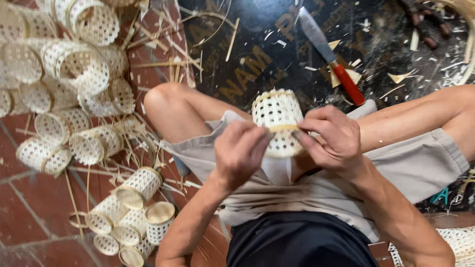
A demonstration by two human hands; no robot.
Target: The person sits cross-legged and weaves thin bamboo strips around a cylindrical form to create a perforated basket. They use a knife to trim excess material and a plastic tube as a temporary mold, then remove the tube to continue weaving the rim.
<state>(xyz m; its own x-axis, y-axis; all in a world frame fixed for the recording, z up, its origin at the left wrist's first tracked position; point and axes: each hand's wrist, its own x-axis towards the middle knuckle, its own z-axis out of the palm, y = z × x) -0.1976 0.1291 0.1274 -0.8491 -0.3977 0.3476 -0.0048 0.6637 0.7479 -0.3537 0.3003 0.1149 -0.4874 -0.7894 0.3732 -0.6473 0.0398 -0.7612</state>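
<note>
Both hands are clamped on a small woven bamboo basket (278, 118) held over the lap: the left hand (240, 151) and right hand (334, 138) pinch a thin bamboo band (283, 128) around it. The band looks springy, so a loose pinch could let it snap free or cut a fingertip. The red-handled knife (330, 57) lies near the knee, a hazard if a leg shifts.

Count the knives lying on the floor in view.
1. The red-handled knife lies on the dark mat beyond the knees, above the woven basket held in both hands. Others may be hidden under scraps.

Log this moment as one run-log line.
left hand: grips woven basket | right hand: grips same basket, at its band | nearby: red-handled knife, pile of baskets
</note>
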